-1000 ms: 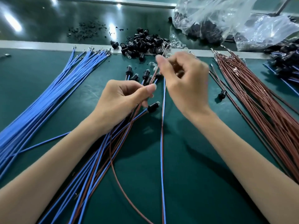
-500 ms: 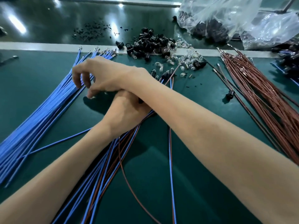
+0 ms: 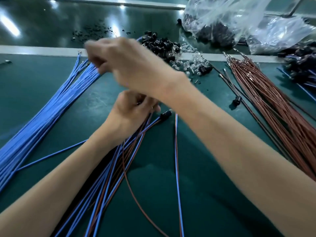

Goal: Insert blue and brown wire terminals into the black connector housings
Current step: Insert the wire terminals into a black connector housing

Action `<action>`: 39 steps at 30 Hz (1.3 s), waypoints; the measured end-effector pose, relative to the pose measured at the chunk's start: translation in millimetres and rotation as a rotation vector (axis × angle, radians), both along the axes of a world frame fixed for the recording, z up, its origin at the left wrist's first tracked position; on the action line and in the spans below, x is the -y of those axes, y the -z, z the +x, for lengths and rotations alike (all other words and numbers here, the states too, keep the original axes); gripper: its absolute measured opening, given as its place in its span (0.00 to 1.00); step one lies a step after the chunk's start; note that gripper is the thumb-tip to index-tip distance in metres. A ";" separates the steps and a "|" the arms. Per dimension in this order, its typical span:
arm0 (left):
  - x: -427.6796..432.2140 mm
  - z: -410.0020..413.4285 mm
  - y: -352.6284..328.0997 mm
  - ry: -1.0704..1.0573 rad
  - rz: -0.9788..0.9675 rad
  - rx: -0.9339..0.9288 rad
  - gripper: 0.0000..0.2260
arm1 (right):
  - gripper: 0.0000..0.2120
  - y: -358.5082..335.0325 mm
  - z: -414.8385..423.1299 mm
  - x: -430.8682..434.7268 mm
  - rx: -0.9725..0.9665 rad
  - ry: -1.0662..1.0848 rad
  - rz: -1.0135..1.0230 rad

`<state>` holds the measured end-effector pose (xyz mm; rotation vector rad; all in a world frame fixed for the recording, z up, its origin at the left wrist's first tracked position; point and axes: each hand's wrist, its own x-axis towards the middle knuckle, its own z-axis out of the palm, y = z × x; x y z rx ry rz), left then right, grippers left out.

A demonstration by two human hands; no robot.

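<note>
Right hand point(image 3: 130, 65) has shifted a little rightward over the blue bundle point(image 3: 56, 108), crossing above the left hand point(image 3: 131, 108).
Its fingers are blurred; I cannot tell if they pinch a wire, and a hasty pull may drag several out. Left hand grips one bunch of fitted wires point(image 3: 114, 168). One blue bundle, one brown bundle point(image 3: 273, 103), one housing pile point(image 3: 164, 47), two bags point(image 3: 222, 17).
</note>
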<state>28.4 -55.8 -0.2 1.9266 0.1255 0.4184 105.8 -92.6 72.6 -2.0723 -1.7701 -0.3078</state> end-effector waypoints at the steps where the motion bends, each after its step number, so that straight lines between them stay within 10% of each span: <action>1: -0.8 1.1 -1.2 -0.002 -0.137 0.005 0.12 | 0.01 0.4 5.8 16.4 -0.045 0.008 0.128; 7: -17.4 -4.1 -25.7 0.263 -0.867 -0.182 0.15 | 0.11 49.1 23.1 117.2 -0.126 0.420 0.324; 17: 2.3 -16.3 -21.5 0.426 -0.138 -0.181 0.12 | 0.09 61.0 27.1 127.8 -0.362 0.749 0.688; 25: 11.0 -19.3 -23.2 0.454 -0.121 -0.112 0.14 | 0.16 50.1 22.0 123.2 -0.559 0.838 0.967; 32: 7.0 -14.3 -13.6 0.331 -0.230 -0.012 0.14 | 0.19 44.8 16.5 118.5 -1.484 0.392 1.377; 39: 4.6 -10.8 -10.5 0.253 -0.308 0.045 0.15 | 0.09 58.3 1.0 113.7 -0.765 0.461 0.744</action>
